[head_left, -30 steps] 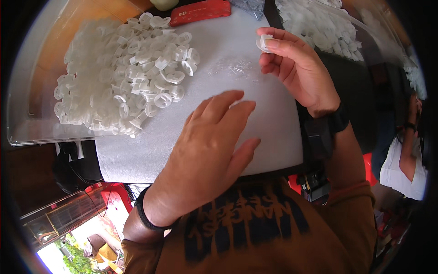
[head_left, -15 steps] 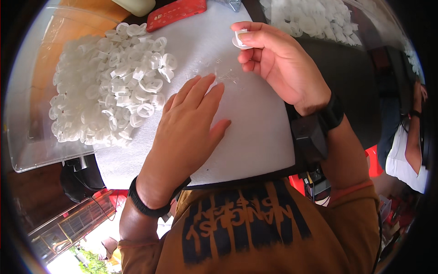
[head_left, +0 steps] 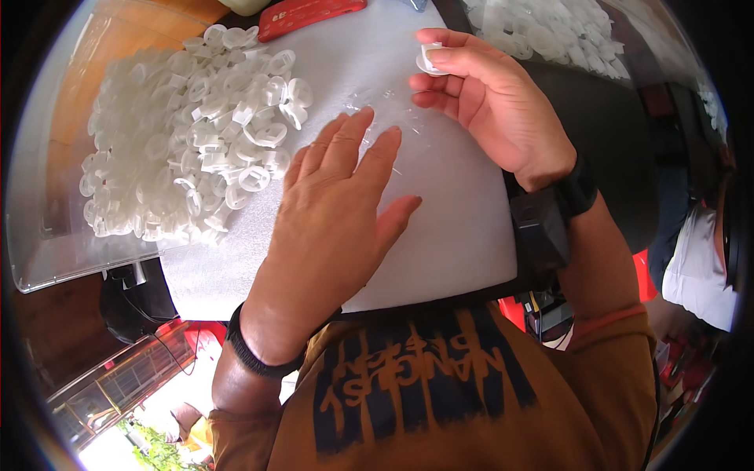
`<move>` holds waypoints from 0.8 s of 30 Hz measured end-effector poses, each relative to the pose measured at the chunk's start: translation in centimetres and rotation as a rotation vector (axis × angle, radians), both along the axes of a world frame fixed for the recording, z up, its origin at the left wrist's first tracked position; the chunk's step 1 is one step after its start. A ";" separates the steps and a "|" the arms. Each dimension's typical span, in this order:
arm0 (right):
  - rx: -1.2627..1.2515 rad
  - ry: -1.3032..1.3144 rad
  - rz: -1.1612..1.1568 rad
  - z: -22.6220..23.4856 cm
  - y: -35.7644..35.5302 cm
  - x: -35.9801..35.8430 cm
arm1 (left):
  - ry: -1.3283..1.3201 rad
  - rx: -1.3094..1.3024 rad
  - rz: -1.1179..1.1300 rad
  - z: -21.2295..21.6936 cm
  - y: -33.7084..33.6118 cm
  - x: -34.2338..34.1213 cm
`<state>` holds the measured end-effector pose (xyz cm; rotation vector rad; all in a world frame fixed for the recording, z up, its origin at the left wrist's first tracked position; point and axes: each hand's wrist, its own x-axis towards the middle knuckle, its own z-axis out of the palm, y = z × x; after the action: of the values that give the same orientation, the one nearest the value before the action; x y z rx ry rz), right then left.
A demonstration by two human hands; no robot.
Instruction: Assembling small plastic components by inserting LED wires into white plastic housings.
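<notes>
My right hand [head_left: 506, 106], raised at the far right of the white foam mat [head_left: 448, 247], pinches a small round white plastic part [head_left: 429, 63] between thumb and index finger. The part has a disc-like base with a raised piece on it; the fingers partly hide it. Lower and to the left, my left hand [head_left: 334, 196] is palm down over the mat, fingers and thumb apart, holding nothing. Thin clear slivers [head_left: 390, 118] are scattered just beyond its fingertips. A big heap of similar white plastic parts [head_left: 188, 137] lies left of that hand.
Beneath the heap is a clear plastic tray [head_left: 82, 275]. A red flat case [head_left: 312, 12] lies at the mat's far edge. More white parts [head_left: 550, 31] sit in clear plastic at the far right, beyond a dark table surface [head_left: 597, 125]. Another person in white [head_left: 699, 271] is at the right rim.
My left hand has slid a little to the right and away from me, towards the slivers. My right hand still pinches the plastic part, shifted slightly right.
</notes>
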<state>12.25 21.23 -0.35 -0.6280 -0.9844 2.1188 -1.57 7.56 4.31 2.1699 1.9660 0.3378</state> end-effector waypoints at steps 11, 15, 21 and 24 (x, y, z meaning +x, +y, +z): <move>0.045 -0.016 0.021 -0.5 0.2 0.2 | -0.043 -0.244 -0.009 1.1 -3.9 -0.7; 0.037 -0.021 -0.001 -0.5 0.1 0.1 | -0.036 -0.164 0.003 1.3 -3.2 -0.8; -0.154 0.094 0.060 -0.4 0.3 0.0 | -0.030 -0.174 0.088 0.4 -3.6 -1.3; -0.135 0.090 0.071 0.5 -0.4 -0.2 | -0.092 -0.156 0.107 0.3 -5.2 -2.1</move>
<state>12.03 20.87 0.16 -0.5654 -0.8304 2.2703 -3.70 2.36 4.59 1.9249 1.9917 0.2846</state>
